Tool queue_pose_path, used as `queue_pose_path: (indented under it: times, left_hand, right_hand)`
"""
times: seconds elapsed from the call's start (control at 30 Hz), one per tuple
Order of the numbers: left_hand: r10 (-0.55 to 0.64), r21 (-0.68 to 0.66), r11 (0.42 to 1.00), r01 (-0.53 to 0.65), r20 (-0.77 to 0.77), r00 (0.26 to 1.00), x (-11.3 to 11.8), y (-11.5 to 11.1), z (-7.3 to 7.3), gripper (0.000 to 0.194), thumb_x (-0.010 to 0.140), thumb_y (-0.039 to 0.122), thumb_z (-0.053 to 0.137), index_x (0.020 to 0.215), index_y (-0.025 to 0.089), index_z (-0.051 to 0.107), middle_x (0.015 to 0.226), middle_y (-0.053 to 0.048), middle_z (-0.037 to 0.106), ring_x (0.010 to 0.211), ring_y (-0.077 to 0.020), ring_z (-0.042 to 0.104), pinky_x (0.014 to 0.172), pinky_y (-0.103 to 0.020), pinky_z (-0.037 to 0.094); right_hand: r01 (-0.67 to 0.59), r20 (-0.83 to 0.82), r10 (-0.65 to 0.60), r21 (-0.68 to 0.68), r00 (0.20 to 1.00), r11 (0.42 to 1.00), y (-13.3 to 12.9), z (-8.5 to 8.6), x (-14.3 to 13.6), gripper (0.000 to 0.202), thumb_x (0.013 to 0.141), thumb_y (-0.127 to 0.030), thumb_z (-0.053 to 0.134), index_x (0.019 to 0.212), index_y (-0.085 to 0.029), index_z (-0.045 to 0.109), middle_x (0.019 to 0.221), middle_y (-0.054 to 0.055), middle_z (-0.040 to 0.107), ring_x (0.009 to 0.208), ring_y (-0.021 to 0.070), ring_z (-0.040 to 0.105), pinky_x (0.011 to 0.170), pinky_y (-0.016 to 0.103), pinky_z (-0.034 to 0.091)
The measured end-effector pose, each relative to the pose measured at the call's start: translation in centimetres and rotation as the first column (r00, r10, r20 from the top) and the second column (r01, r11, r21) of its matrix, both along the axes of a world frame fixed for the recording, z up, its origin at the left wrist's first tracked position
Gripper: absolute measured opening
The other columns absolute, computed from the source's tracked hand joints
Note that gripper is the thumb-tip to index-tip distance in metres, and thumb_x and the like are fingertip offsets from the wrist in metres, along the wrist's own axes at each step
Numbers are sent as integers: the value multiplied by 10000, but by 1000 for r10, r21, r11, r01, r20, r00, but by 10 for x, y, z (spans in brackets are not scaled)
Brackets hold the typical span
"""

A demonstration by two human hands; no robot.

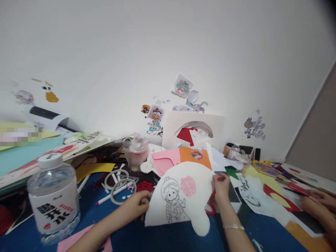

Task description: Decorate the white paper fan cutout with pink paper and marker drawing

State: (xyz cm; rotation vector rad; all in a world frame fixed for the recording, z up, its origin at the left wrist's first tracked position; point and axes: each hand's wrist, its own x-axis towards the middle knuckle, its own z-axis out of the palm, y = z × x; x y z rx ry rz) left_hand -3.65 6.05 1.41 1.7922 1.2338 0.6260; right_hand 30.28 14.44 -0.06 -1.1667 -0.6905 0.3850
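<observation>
A white fan-shaped paper cutout [202,210] with a rounded tab at its lower right is held up, tilted, above the blue table. It bears a black line drawing of a braided figure in a crown and a pink double-happiness character. My left hand [144,203] is closed at the cutout's left edge, fingers curled and partly hidden. At the upper right edge, my right hand [222,185] pinches the cutout. Something small, dark and red shows among those fingers, too unclear to name. Part of a red ring-shaped handle [210,208] peeks out behind the cutout.
A large water bottle [54,199] stands at left, near two tape rings [123,190] and a white marker [103,200]. Behind are a plastic-wrapped cup [135,150] and pink and orange envelopes [165,159]. Another person's hands [317,201] work at right among paper scraps.
</observation>
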Motion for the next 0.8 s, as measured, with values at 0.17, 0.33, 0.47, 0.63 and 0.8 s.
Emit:
queue_pose_path:
  times: [0.17,0.33,0.47,0.63,0.8]
  left_hand:
    - [15,-10,1000,-15,18,1000,0,5,-5,352,563,302,379,851,160,526,479,65,515,403,-110,487,385,-204,318]
    - [26,-34,999,-24,41,999,1,10,-11,370,536,329,375,838,161,506,494,57,522,404,-120,496,358,-201,298]
    - [24,-27,999,-22,57,998,2,10,-11,368,543,335,374,847,164,492,484,60,515,415,-120,504,372,-201,319]
    - [28,-22,999,-27,80,996,1,8,-10,366,548,315,378,843,157,524,477,63,515,430,-116,514,390,-200,344]
    - [46,-49,998,-40,131,990,2,8,-9,331,539,308,396,813,172,521,487,69,520,431,-122,531,392,-211,371]
  right_hand:
    - [107,623,-170,137,764,985,-22,17,-34,317,746,-347,530,987,-141,552,1014,151,578,1038,300,467,915,482,339]
    - [-585,850,308,1,428,811,-62,27,-101,230,859,-222,399,961,-212,605,890,52,625,847,169,571,771,304,453]
    - [-714,803,519,-177,293,677,-83,17,-133,190,729,-151,521,877,-201,629,778,18,647,695,134,580,651,239,454]
    - [-673,715,624,-294,316,679,-88,0,-143,121,715,-161,484,621,-181,558,558,-11,563,520,107,505,509,215,372]
    - [-656,841,503,-267,200,706,-95,3,-144,126,713,-167,467,606,-186,531,590,-1,586,567,115,523,545,221,371]
